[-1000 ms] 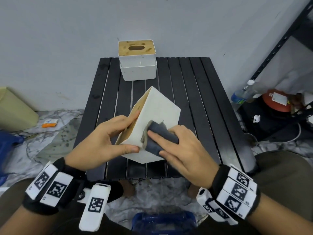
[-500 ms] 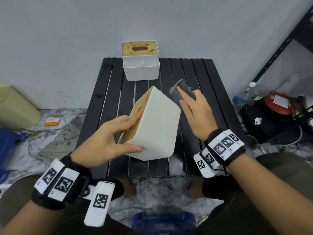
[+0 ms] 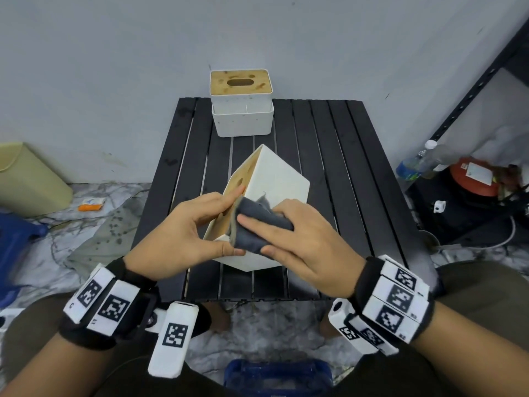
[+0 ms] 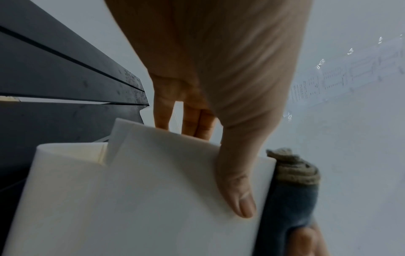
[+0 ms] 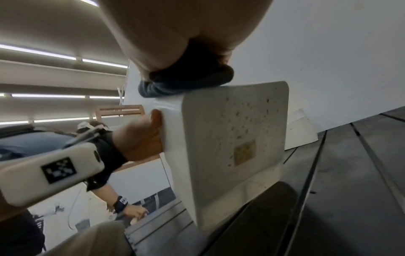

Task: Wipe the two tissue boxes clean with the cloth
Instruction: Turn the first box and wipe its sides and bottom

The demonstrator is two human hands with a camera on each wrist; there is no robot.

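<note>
I see my left hand [image 3: 183,233] gripping the tilted white tissue box [image 3: 282,184] over the black slatted table [image 3: 352,156], my right hand [image 3: 303,242] clutching the grey cloth [image 3: 257,224] against its near corner, second tissue box [image 3: 242,106] at the far edge.

Black slatted table [image 3: 337,156], water bottle [image 3: 420,163]

One tissue box [image 3: 274,181] stood tilted at the table's [image 3: 357,167] middle; the second box [image 3: 242,110] sat behind it.
</note>
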